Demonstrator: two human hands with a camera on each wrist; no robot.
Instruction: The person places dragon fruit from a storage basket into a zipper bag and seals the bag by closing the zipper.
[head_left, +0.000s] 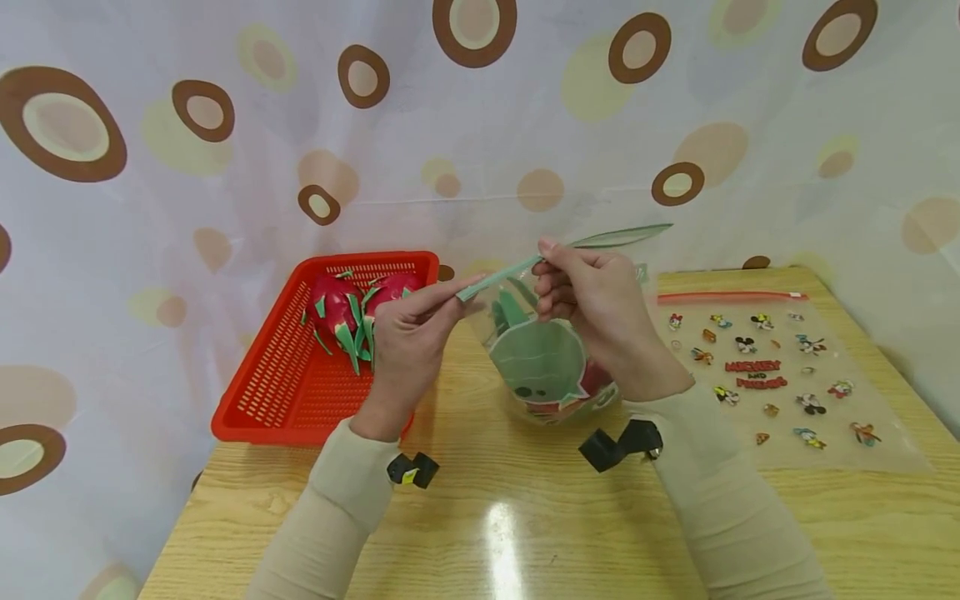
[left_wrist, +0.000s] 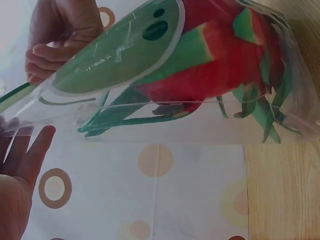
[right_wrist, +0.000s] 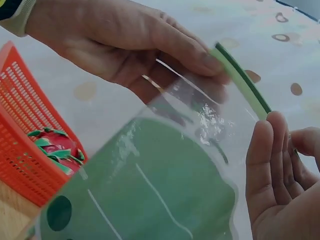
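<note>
A clear zip bag (head_left: 542,354) with a green printed patch hangs from both hands over the table. Inside it is a red dragon fruit (left_wrist: 220,75) with green scales, partly hidden behind the print. My left hand (head_left: 411,337) pinches one end of the bag's green zip strip (head_left: 504,277) between thumb and fingers. Farther along the strip, my right hand (head_left: 603,304) pinches it between thumb and forefinger, its other fingers loosely bent. Beyond the right hand the strip's far part (head_left: 622,237) gapes in a narrow loop. In the right wrist view, the left thumb (right_wrist: 212,62) presses the strip's end.
A red plastic basket (head_left: 258,392) stands at the left with two dragon fruits (head_left: 336,304) in it. Flat on the table's right side lies another clear zip bag (head_left: 757,400) with cartoon prints and a red zip. A spotted cloth (head_left: 480,108) hangs behind the wooden table (head_left: 570,533).
</note>
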